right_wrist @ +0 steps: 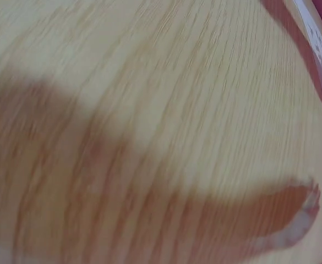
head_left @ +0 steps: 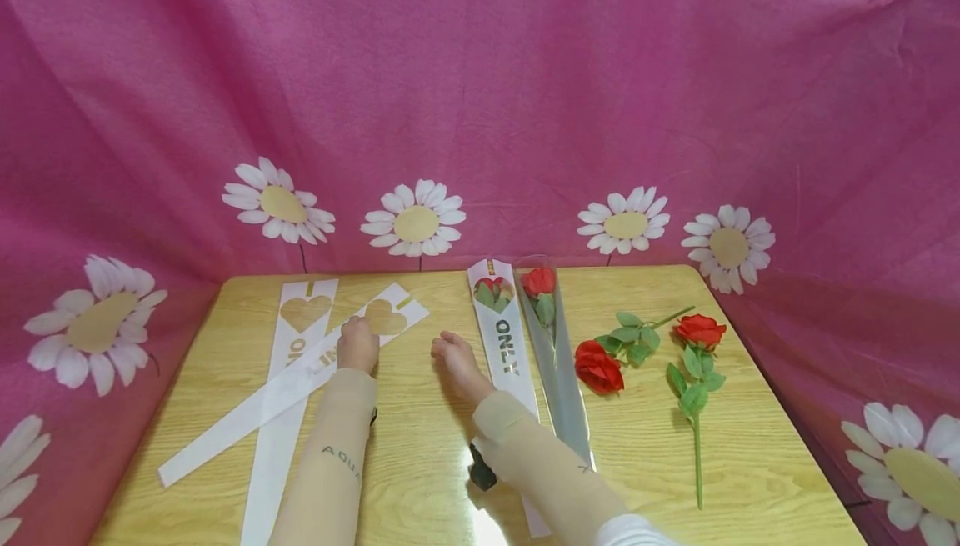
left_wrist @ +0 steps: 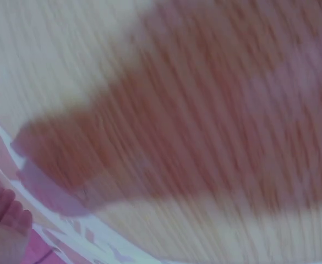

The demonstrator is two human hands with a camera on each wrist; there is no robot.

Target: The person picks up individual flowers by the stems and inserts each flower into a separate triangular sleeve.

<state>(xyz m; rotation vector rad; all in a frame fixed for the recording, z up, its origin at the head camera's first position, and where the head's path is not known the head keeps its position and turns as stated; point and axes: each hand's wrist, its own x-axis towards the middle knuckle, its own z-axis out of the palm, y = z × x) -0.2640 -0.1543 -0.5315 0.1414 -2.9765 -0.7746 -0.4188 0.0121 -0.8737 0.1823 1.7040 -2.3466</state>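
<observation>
In the head view my left hand (head_left: 358, 348) is over the upper part of a slanting white flower sleeve (head_left: 217, 438) with a heart-shaped window. Its loosely bent fingers (left_wrist: 6, 212) appear in the left wrist view, thumb apart, with nothing visible between them. Under the slanting sleeve lies a second white sleeve (head_left: 273, 467). My right hand (head_left: 459, 367) hovers over bare wood, fingers relaxed and holding nothing. Just right of it is a white sleeve marked ONLY (head_left: 504, 333), a red rose showing through its heart window. Beside that lies a rose in a clear-fronted sleeve (head_left: 562, 388).
Two loose artificial red roses lie on the right of the wooden table (head_left: 750, 463): one rose (head_left: 598, 367) lies slanted, the other rose (head_left: 699, 331) points its stem toward me. A pink cloth (head_left: 517, 112) with daisies surrounds the back and sides.
</observation>
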